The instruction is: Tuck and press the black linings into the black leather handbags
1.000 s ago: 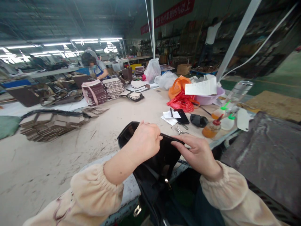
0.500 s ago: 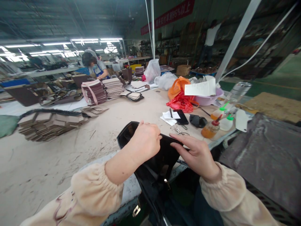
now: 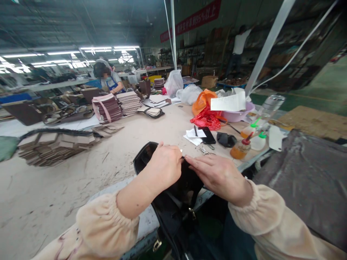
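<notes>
Black bag (image 3: 175, 206) hangs over the near desk (image 3: 81, 180) edge, mouth up, body dropping toward the lap. Left hand (image 3: 165, 168) is curled tight, pinching the bag's top rim. Right hand (image 3: 217, 175) lies flat w/ fingers nearly straight, tips pressed on the same rim & touching the left. Judging by this, the rim work looks mid-way: hands sit approx mid-edge and cover it, so can't tell what's done or left. Just past them: scissors (image 3: 206, 151), phone (image 3: 207, 134), orange bottle (image 3: 238, 150). Further: red plastic bag (image 3: 207, 118), card stacks (image 3: 54, 146). Far end: co-worker (image 3: 108, 77) at the desk.
</notes>
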The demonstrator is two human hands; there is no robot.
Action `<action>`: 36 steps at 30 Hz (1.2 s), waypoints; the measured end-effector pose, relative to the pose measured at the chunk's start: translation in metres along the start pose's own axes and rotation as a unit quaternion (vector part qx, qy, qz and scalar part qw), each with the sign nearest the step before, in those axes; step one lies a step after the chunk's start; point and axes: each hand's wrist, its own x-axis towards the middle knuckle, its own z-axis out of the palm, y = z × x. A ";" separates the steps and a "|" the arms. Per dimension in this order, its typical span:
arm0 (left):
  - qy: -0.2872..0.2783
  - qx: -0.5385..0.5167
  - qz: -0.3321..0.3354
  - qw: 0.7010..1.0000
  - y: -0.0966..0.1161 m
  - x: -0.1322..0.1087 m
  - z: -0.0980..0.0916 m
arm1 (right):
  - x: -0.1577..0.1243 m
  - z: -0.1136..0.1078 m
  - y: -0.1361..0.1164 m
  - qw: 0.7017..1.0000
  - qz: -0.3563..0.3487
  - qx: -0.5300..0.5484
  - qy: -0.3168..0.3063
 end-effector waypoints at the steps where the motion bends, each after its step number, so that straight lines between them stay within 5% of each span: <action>1: -0.005 0.001 0.000 1.000 0.000 0.000 0.000 | -0.005 -0.001 0.001 1.000 -0.001 0.000 0.020; 9: -0.013 0.000 -0.013 1.000 0.000 0.003 0.001 | -0.038 -0.024 0.006 0.997 0.023 -0.008 0.079; 15: -0.005 0.003 -0.005 1.000 -0.002 0.005 0.003 | -0.019 -0.023 -0.007 0.980 0.127 0.053 0.145; 22: -0.024 0.002 -0.020 1.000 -0.002 0.007 0.002 | 0.022 0.011 -0.015 0.967 0.211 0.138 0.025; 30: -0.080 -0.026 0.028 0.996 -0.027 0.015 -0.016 | 0.019 0.017 0.004 0.954 0.238 0.184 0.003; 36: -0.081 -0.038 0.037 0.995 -0.044 0.009 -0.024 | 0.019 0.014 0.013 0.966 0.187 0.177 0.007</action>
